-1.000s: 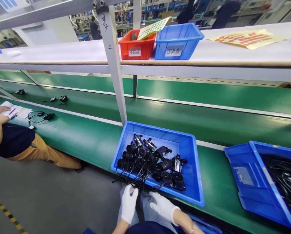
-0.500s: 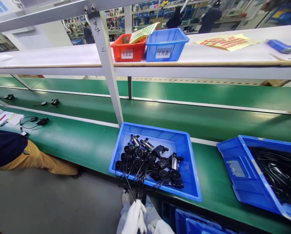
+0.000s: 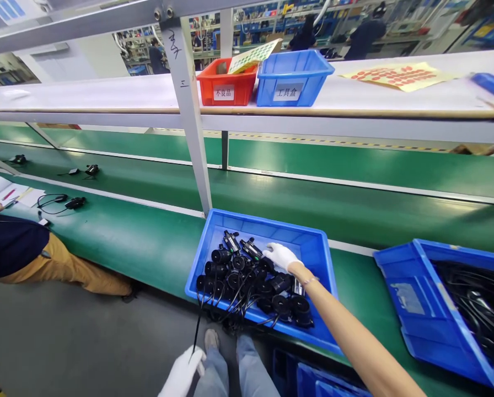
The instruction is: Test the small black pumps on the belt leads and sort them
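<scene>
My left hand (image 3: 186, 368), white-gloved, is low in front of the bench, its fingers closed around a thin black cable (image 3: 197, 330) that runs up to the blue bin (image 3: 313, 242). In that bin lie several small black cylindrical units that look like pumps (image 3: 234, 275), some with silver bodies, their cables hanging over the front rim. My right hand (image 3: 280, 257), also gloved, reaches into the bin from the right. Its fingers stretch out over the units at the back, beside a silver-bodied unit (image 3: 252, 249); its fingertips are partly hidden.
Another blue bin (image 3: 406, 298) full of black cables (image 3: 474, 303) stands at right. On the upper shelf are a red box (image 3: 214, 82), a blue box (image 3: 286, 82) and sticker sheets (image 3: 408, 77). A metal post (image 3: 195, 121) rises behind the bin. A co-worker (image 3: 19, 248) is at left.
My right hand has gone from low beside my left hand up into the bin. My left hand has moved down and left, still on the cable. The view has shifted slightly.
</scene>
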A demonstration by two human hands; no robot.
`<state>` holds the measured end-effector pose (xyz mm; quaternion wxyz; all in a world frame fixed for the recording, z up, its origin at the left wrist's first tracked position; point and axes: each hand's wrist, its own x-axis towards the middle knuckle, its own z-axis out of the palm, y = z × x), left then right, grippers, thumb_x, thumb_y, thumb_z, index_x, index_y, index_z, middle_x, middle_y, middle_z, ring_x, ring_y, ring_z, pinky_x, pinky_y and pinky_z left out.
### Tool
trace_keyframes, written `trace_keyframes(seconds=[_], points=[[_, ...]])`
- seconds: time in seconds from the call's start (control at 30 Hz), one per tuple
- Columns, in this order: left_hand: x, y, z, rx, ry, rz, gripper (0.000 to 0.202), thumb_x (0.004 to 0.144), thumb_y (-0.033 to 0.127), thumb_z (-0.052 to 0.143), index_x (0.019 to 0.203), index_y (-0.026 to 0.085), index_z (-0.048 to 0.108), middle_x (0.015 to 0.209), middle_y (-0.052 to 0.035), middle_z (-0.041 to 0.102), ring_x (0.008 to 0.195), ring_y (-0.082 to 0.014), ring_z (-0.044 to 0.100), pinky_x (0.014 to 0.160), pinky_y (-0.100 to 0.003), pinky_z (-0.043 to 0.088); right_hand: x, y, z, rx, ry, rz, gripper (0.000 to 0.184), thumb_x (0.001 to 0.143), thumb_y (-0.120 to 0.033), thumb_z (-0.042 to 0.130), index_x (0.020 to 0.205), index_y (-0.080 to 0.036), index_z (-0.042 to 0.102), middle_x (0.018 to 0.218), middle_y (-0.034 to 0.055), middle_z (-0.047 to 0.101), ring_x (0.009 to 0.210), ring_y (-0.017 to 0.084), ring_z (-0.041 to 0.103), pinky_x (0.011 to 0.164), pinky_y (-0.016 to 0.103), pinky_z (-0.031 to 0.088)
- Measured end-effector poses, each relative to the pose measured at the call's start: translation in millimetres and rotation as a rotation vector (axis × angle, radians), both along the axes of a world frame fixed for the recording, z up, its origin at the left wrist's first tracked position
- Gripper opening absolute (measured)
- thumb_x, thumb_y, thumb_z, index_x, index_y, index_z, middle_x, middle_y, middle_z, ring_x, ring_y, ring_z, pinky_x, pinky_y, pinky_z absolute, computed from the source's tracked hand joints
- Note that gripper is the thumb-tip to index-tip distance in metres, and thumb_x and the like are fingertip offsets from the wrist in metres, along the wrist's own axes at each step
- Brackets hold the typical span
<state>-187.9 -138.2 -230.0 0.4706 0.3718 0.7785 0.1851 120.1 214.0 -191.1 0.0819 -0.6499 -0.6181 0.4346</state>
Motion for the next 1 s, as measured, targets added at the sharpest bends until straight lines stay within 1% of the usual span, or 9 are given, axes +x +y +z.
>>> trace_keyframes(seconds=[0.1, 0.23, 0.3, 0.4, 0.53, 0.7, 0.8, 0.87, 1.0], points=[[-6, 5, -11.2, 0.068, 0.106, 0.075, 0.041, 0.080, 0.061, 0.054, 0.094, 0.029, 0.075, 0.110, -0.0096, 0.081, 0.113, -0.0383, 0.073, 0.100, -0.051, 0.055, -29, 35, -20.2, -0.004, -0.009, -0.049, 0.031, 0.110, -0.036, 0.052, 0.122, -0.012, 0.068, 0.119, 0.0078, 0.069, 0.105, 0.020, 0.071, 0.092, 0.040, 0.059], [-15, 11, -5.9, 0.134, 0.243, 0.216, 0.036, 0.081, 0.052, 0.055, 0.104, 0.030, 0.073, 0.115, -0.0091, 0.081, 0.110, -0.0406, 0.074, 0.090, -0.052, 0.060, -49, 43, -36.7, -0.035, -0.046, -0.029, 0.030, 0.108, -0.037, 0.057, 0.120, -0.012, 0.068, 0.116, 0.0080, 0.070, 0.098, 0.018, 0.072, 0.088, 0.037, 0.061], [-12, 23, 17.5, 0.160, 0.269, 0.308, 0.035, 0.083, 0.050, 0.055, 0.106, 0.031, 0.073, 0.113, -0.0084, 0.081, 0.109, -0.0400, 0.075, 0.091, -0.051, 0.060, -49, 39, -38.5, -0.039, -0.091, 0.008, 0.030, 0.110, -0.034, 0.053, 0.118, -0.010, 0.069, 0.115, 0.0082, 0.070, 0.100, 0.018, 0.072, 0.090, 0.036, 0.059], [7, 65, 72.7, 0.233, 0.170, 0.504, 0.036, 0.086, 0.049, 0.056, 0.111, 0.028, 0.071, 0.123, -0.0109, 0.077, 0.125, -0.0430, 0.065, 0.111, -0.061, 0.046, -42, 32, -31.5, -0.010, -0.156, 0.034, 0.026, 0.106, -0.034, 0.061, 0.118, -0.012, 0.068, 0.115, 0.0075, 0.070, 0.100, 0.020, 0.071, 0.090, 0.039, 0.060], [49, 155, 131.7, 0.389, -0.130, 0.393, 0.042, 0.090, 0.055, 0.059, 0.116, 0.025, 0.070, 0.134, -0.0083, 0.071, 0.136, -0.0326, 0.058, 0.124, -0.049, 0.035, -31, 12, 3.4, 0.120, -0.207, 0.009, 0.031, 0.098, -0.037, 0.071, 0.119, -0.015, 0.066, 0.116, 0.0074, 0.069, 0.098, 0.020, 0.070, 0.086, 0.040, 0.060], [115, 233, 158.9, 0.445, -0.586, 0.228, 0.061, 0.083, 0.047, 0.075, 0.135, 0.018, 0.061, 0.145, -0.0183, 0.064, 0.137, -0.0329, 0.059, 0.118, -0.048, 0.045, -37, -42, 87.2, 0.460, -0.150, -0.005, 0.043, 0.086, -0.038, 0.076, 0.119, -0.013, 0.063, 0.118, 0.0160, 0.066, 0.103, 0.031, 0.067, 0.088, 0.045, 0.058], [146, 231, 178.6, 0.541, -0.794, 0.236, 0.056, 0.088, 0.049, 0.074, 0.135, 0.021, 0.062, 0.145, -0.0131, 0.065, 0.138, -0.0298, 0.058, 0.118, -0.045, 0.045, -46, -81, 132.4, 0.655, -0.086, 0.053, 0.041, 0.089, -0.034, 0.065, 0.123, -0.012, 0.064, 0.122, 0.0208, 0.065, 0.114, 0.038, 0.062, 0.099, 0.054, 0.051], [150, 215, 194.9, 0.623, -0.963, 0.348, 0.051, 0.089, 0.049, 0.075, 0.131, 0.021, 0.065, 0.143, -0.0103, 0.067, 0.135, -0.0281, 0.060, 0.119, -0.042, 0.044, -47, -108, 146.8, 0.745, -0.031, 0.097, 0.047, 0.091, -0.037, 0.063, 0.131, -0.013, 0.062, 0.127, 0.0208, 0.064, 0.117, 0.039, 0.061, 0.103, 0.058, 0.048], [113, 170, 225.7, 0.520, -1.269, 0.591, 0.049, 0.084, 0.055, 0.080, 0.111, 0.015, 0.072, 0.109, -0.0091, 0.076, 0.094, -0.0219, 0.074, 0.086, -0.033, 0.062, -46, -164, 120.7, 0.797, 0.223, 0.208, 0.060, 0.096, -0.047, 0.059, 0.146, -0.017, 0.048, 0.137, 0.0182, 0.060, 0.127, 0.035, 0.058, 0.107, 0.055, 0.049]])
